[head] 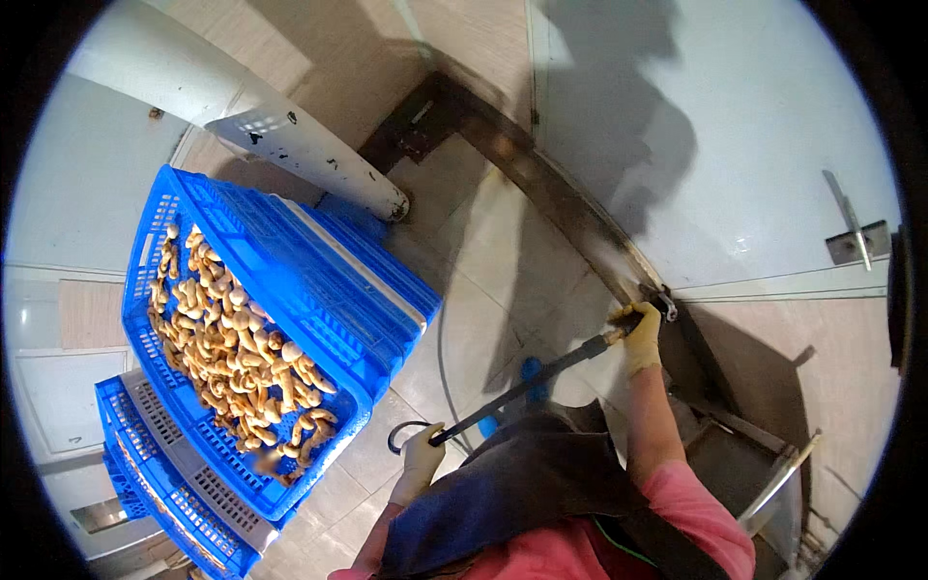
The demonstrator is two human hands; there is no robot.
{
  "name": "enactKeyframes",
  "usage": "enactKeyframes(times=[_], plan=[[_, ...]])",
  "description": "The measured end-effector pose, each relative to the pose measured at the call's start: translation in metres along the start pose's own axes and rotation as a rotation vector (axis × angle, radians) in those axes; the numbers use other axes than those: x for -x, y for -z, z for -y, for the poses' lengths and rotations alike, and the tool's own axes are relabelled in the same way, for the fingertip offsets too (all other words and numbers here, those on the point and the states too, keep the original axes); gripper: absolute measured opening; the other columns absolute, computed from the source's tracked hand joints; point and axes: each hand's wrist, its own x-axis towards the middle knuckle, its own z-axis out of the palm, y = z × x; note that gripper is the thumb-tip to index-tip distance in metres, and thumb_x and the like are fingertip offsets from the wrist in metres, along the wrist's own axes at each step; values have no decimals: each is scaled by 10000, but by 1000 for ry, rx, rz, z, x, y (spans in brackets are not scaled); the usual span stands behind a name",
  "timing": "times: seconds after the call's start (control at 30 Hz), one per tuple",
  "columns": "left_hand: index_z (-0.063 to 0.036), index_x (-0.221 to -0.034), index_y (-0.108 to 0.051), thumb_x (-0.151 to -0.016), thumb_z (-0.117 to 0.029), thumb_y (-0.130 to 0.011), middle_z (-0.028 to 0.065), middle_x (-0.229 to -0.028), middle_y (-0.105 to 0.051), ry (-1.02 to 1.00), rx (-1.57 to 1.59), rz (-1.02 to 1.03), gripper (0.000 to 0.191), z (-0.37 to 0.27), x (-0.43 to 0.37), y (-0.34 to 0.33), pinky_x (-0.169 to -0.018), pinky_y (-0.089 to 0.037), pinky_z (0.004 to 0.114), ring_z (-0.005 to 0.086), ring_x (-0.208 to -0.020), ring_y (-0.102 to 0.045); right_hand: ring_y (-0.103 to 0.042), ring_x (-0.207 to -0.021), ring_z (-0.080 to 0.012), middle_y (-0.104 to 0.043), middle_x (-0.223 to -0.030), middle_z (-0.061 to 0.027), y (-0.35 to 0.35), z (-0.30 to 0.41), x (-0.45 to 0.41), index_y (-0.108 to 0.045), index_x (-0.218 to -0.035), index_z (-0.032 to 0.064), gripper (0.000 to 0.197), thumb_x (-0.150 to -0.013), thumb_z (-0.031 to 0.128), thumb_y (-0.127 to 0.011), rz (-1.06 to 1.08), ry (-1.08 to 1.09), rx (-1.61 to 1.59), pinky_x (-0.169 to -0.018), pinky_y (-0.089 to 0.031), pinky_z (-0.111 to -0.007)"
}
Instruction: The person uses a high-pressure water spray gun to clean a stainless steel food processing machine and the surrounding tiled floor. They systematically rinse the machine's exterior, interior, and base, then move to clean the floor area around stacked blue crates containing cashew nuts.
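A black spray lance [522, 388] with a hose crosses in front of my dark apron. My left hand [423, 460], in a pale glove, is closed around its lower end, where a loop of black hose shows. The other end is held by my right hand [641, 333], in a yellowish glove, close to the wall base; a faint whitish spray streaks away from it. Left of me, a blue plastic crate [239, 290] tops a stack of crates and holds many pale brown mushrooms [232, 341].
A second crate stack [174, 471] stands at the lower left. A white pipe [304, 145] meets the floor behind the crates. A dark ledge [536, 167] runs along the wall beside a pale door with a metal handle [855, 232]. A metal-framed stand [754, 435] is at the right.
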Motion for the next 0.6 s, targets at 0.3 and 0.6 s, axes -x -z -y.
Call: enactKeyframes(times=[0.3,0.6], plan=[[-193,-1003,-681,-719,-144,-611,128,-805,-663,83,-40,-132,297,15,5,-4,-660,-504,360,281,-725,-642,-494,-544,-239,-481,-604,-78,-108,-16,-12,-459,-690,52,104,-734,133,-507,102,-59,19,-553,-470,-398],[-241,-994,-683,-738,-162,-623,119,-832,-668,239,-70,-163,275,17,-1,-4,-663,-516,354,267,-766,-652,-510,-537,-266,-491,-613,-95,-176,-27,-15,-466,-692,26,96,-738,97,-510,190,-92,118,-562,-482,-408]])
